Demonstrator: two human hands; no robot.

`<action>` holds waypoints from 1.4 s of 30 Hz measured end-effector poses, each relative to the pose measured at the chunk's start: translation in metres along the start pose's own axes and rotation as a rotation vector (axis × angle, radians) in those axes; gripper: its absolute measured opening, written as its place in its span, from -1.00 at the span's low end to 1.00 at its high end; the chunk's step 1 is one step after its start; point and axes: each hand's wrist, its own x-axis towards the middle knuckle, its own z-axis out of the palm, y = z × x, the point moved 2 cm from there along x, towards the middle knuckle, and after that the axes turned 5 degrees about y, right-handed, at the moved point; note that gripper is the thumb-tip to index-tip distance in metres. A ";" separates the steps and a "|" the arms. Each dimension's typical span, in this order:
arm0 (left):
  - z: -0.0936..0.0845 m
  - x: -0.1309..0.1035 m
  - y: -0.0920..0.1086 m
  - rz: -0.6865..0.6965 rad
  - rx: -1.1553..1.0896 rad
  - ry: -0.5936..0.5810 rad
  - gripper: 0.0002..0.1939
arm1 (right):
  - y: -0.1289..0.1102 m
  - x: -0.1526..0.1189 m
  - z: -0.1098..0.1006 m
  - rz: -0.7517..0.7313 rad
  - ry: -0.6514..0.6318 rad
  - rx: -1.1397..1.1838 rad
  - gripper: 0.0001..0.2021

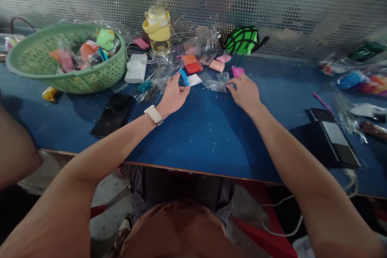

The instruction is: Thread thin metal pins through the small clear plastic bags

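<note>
Between the thumb and fingers of my left hand (173,96) is a small curved blue piece (184,77); its exact kind is unclear. A white soft-looking piece (194,80) lies just right of those fingertips. My right hand (245,92) has its thumb and forefinger closed at the edge of a clear plastic wrapper (217,85) on the table. Just behind that hand is a pink packet (238,71). Orange and red packets (192,63), a peach block (217,65) and a light pink piece (224,58) lie behind, between the hands.
A green basket (90,82) of wrapped colourful pieces stands left, with a black phone (112,116) in front. A yellow bottle (157,28) and a green-black pouch (242,40) stand by the perforated metal panel. Another phone (338,141) lies right. A person's arm (16,149) is at left.
</note>
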 end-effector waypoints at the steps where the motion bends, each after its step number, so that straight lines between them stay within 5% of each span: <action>1: 0.000 -0.002 -0.001 0.002 0.001 -0.010 -0.34 | 0.000 0.000 -0.001 -0.004 0.014 0.005 -0.63; 6: -0.002 -0.013 0.014 0.094 0.032 -0.010 -0.35 | -0.008 -0.002 -0.016 -0.054 0.209 0.093 -0.54; 11: -0.004 -0.022 0.039 0.256 0.168 -0.002 -0.46 | -0.055 -0.021 -0.039 -0.113 0.356 0.400 -0.51; 18: -0.005 -0.027 0.061 0.574 0.390 -0.021 -0.25 | -0.116 -0.050 -0.036 -0.075 0.088 0.791 -0.30; 27: -0.007 -0.023 0.070 0.610 0.541 -0.124 -0.45 | -0.114 -0.054 -0.018 0.067 -0.125 0.963 -0.24; 35: -0.008 -0.024 0.068 0.597 0.586 -0.185 -0.25 | -0.119 -0.056 -0.024 0.110 -0.216 1.013 -0.23; 42: -0.010 -0.023 0.068 0.586 0.588 -0.185 -0.29 | -0.114 -0.054 -0.021 0.127 -0.267 1.024 -0.21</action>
